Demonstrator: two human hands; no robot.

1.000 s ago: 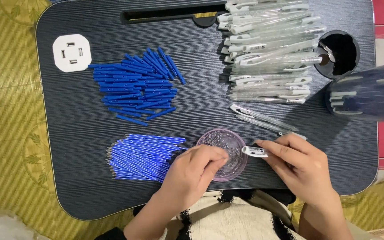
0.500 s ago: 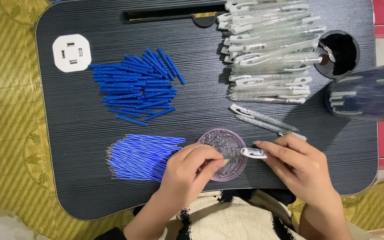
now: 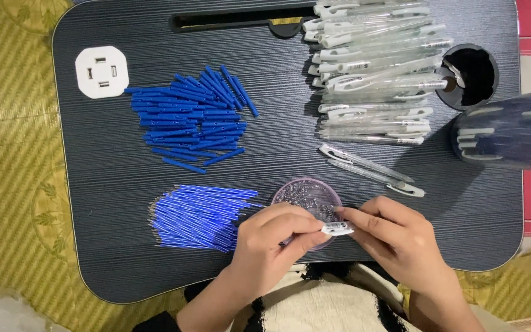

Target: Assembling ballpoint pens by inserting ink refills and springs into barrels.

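Pinching a small white pen piece (image 3: 337,229) between left hand (image 3: 271,246) and right hand (image 3: 394,237), fingers closed on it, over the round dish (image 3: 307,195) of tiny parts | blue refills (image 3: 198,216) left of dish, blue tubes (image 3: 188,117) beyond | clear pen barrels (image 3: 376,67) stacked up-right of dish, two loose barrels (image 3: 370,169) nearer.

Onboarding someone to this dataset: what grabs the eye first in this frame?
Probably the two blue heaps on the left of the dark lap desk: a pile of short blue caps above a fan of thin blue refills. At top right lies a stack of clear pen barrels. At the near edge, left hand and right hand pinch a small white pen part over a round dish of tiny springs.
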